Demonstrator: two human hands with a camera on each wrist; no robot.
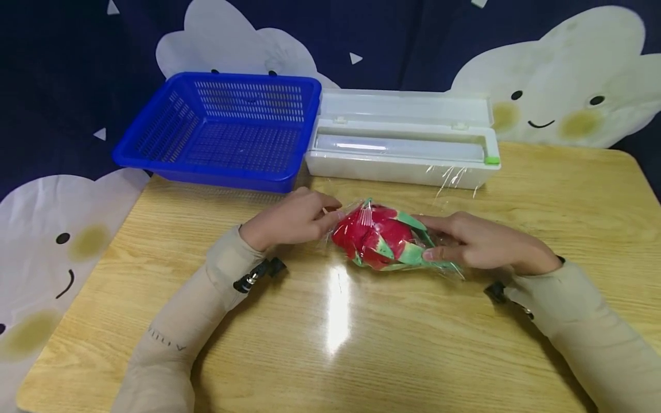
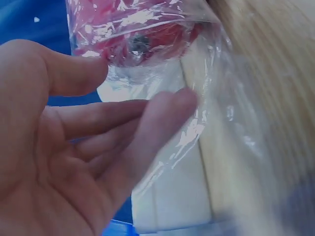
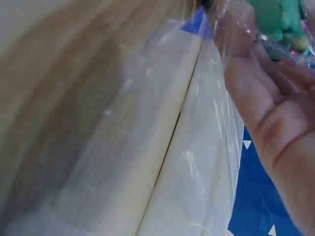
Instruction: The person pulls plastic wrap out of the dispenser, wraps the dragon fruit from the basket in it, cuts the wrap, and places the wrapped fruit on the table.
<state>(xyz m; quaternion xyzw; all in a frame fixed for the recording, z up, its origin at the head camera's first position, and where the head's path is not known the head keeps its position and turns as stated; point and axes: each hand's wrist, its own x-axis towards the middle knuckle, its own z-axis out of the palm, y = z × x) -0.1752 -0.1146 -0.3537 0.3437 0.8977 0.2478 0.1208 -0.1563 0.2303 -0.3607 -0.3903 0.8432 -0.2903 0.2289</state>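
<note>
We see the red-and-green toy dragon fruit, wrapped in clear plastic film, lying mid-tabletop. Left hand fingers, nearly straight, touch the film at its end; right hand fingers curl around its other end.

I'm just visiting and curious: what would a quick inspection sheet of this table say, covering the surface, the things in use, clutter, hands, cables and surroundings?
Surface: glossy light wooden table, glare patch near the middle.
Job's things: red and green dragon fruit lying in clear cling film; white cling film dispenser box, lid open, behind it.
Clutter: blue perforated plastic basket at the back left, nothing seen inside.
Hands: left hand touches the film at the fruit's red end, fingers fairly straight; right hand rests on the green end, whether it grips is unclear.
Cables: nothing seen; small dark wrist mounts only.
Surroundings: dark blue cloth with smiling white clouds.
</note>
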